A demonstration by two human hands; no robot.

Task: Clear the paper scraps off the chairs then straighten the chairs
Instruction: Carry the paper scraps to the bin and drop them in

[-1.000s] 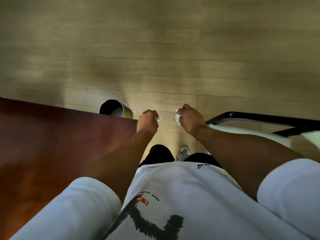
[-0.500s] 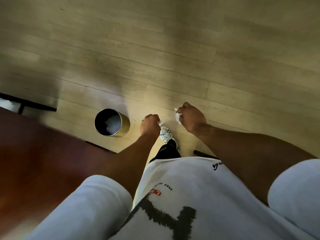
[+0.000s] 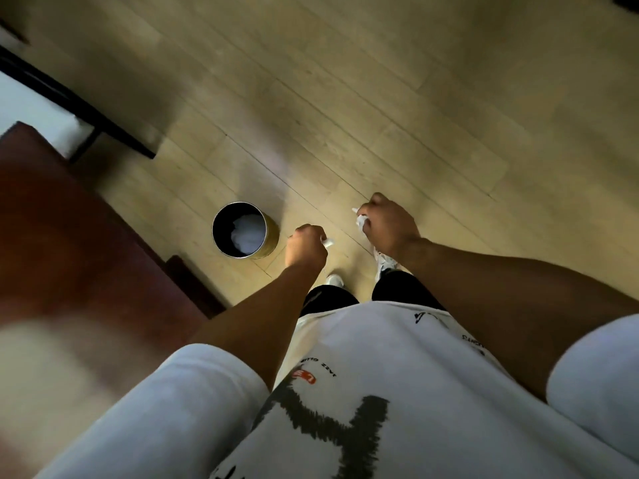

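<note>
Since 0.5 s ago the bin point(image 3: 244, 230) sits further right and lower in view, closer to the left hand point(image 3: 306, 249); more of the dark chair frame point(image 3: 79, 108) shows at top left. Both grips closed: left hand fisted on a paper scrap point(image 3: 327, 241), white bit poking out at its right edge; right hand point(image 3: 389, 227) fisted on another scrap point(image 3: 361, 220), showing at its left side. Bin stands on the wood floor point(image 3: 380, 98) just left of the left grip, apart from it, w/ white paper already inside. Red-brown surface point(image 3: 69, 243) further left. Shoes below and between the grips. Both hands over floor, not over bin.
</note>
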